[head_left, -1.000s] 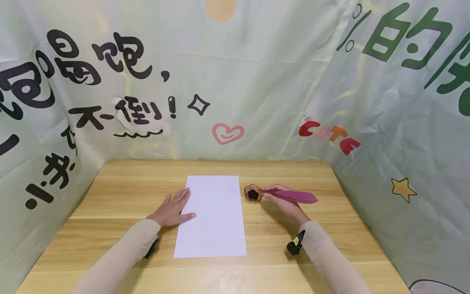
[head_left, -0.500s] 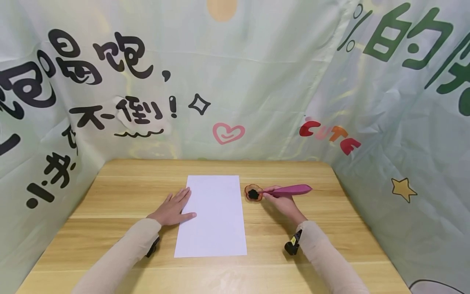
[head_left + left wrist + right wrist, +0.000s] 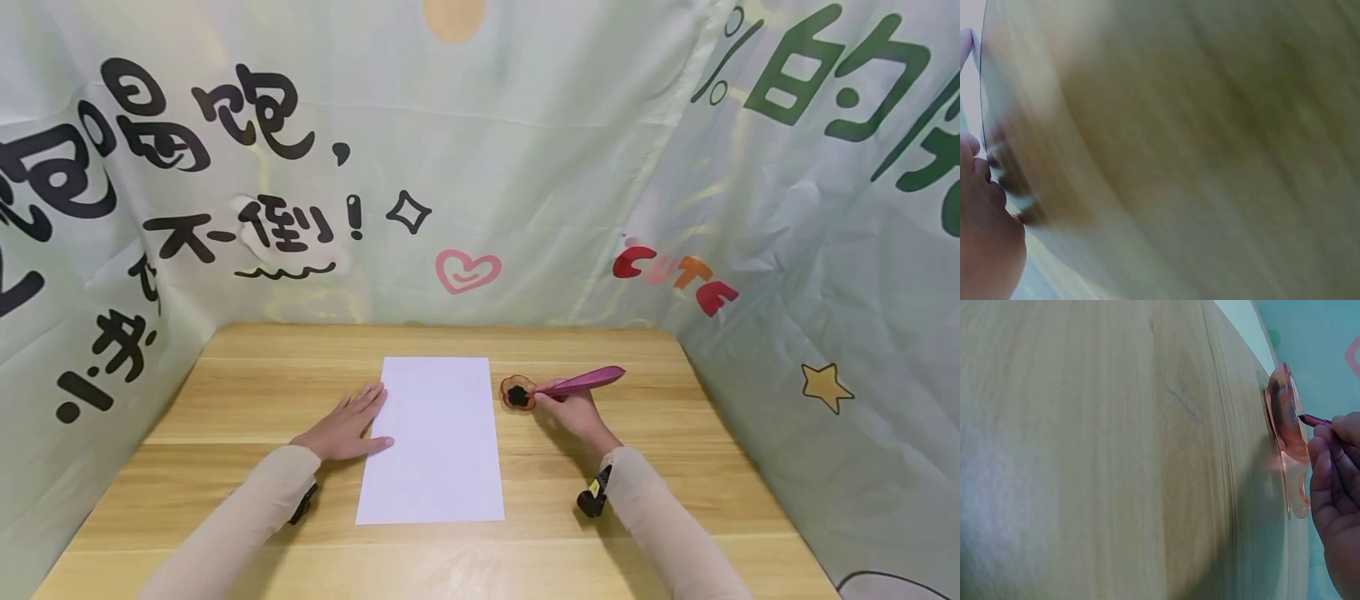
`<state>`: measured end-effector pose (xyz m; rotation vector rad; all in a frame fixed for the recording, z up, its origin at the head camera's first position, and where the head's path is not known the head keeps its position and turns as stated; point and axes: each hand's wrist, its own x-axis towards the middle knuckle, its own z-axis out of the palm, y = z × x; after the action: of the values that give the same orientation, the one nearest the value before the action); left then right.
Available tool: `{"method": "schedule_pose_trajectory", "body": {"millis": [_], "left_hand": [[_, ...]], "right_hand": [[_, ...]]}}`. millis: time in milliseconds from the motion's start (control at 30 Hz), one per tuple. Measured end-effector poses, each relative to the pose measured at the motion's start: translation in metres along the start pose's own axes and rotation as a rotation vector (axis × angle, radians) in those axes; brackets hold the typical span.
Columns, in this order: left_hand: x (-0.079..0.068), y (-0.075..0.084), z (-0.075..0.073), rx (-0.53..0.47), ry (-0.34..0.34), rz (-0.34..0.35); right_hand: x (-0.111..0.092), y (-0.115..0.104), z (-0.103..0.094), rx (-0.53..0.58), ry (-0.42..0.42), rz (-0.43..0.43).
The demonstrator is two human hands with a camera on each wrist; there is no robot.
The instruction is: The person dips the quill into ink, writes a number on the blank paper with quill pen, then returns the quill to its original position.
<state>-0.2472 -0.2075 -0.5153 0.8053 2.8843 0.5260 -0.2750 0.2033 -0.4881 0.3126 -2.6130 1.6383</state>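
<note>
A white sheet of paper (image 3: pixel 431 442) lies upright on the wooden table. Along its left edge my left hand (image 3: pixel 345 425) rests flat, fingers and thumb spread, with the tips on the sheet. To the right of the paper sits a small translucent amber dish (image 3: pixel 1294 487) with a scalloped rim and black ink in its middle. My right hand (image 3: pixel 573 415) pinches a purple quill pen (image 3: pixel 588 380) close to its point, the feather end slanting up to the right. In the right wrist view the pen's dark tip is right at the dish's rim.
The wooden table (image 3: pixel 247 392) ends at a printed cloth (image 3: pixel 525 183) that hangs behind it and on both sides. A black wrist camera (image 3: pixel 594 493) hangs below the right sleeve. The left wrist view shows mostly blurred table.
The pen's feather end has swung upward and a little left, while its tip stays by the dish. My left hand has slid slightly left on the paper.
</note>
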Motion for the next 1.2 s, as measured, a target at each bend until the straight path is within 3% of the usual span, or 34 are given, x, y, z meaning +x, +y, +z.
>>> {"method": "schedule_pose_trajectory", "body": {"millis": [133,400,767,1200], "left_hand": [[-0.002,-0.004,0.001,-0.023,0.001,0.025],[-0.007,-0.010,0.000,-0.006,0.007,0.040],[-0.006,-0.016,0.005,0.025,0.013,0.026],[-0.005,-0.013,0.006,0.004,0.018,0.022]], "right_hand": [[0.000,-0.005,0.001,0.012,-0.016,0.004],[0.009,0.012,0.007,-0.058,-0.005,0.032],[0.013,0.012,0.011,-0.118,-0.026,0.016],[0.016,0.007,0.008,-0.081,-0.031,0.049]]}}
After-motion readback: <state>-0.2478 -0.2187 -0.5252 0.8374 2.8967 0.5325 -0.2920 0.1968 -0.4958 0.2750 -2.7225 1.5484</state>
